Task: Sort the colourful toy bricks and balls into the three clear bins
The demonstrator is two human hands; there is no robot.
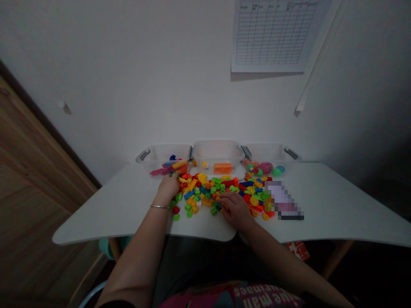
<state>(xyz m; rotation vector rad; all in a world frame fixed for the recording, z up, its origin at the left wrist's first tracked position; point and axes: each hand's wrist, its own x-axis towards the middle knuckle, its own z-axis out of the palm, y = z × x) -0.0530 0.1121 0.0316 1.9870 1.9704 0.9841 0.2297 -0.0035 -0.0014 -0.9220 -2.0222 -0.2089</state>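
Observation:
A heap of small plastic building blocks (205, 190) in yellow, red, green, blue and orange covers the middle of the white table. My left hand (169, 188), with a silver bangle at the wrist, is at the heap's left edge, just in front of the left clear bin (154, 162). Its fingers are drawn together; bits of green and yellow show by the fingertips, and what they grip is hard to make out. My right hand (236, 210) rests at the front of the heap. Its bent fingers are apart and touch blocks, with nothing visibly held.
The left bin contains pink, blue and yellow pieces. An orange block (222, 168) and a yellow piece show in the middle bin (218, 147). Round colored pieces lie in the right bin (266, 150). A blurred-out phone-like object (284, 199) lies right of the heap. Behind stands a wall.

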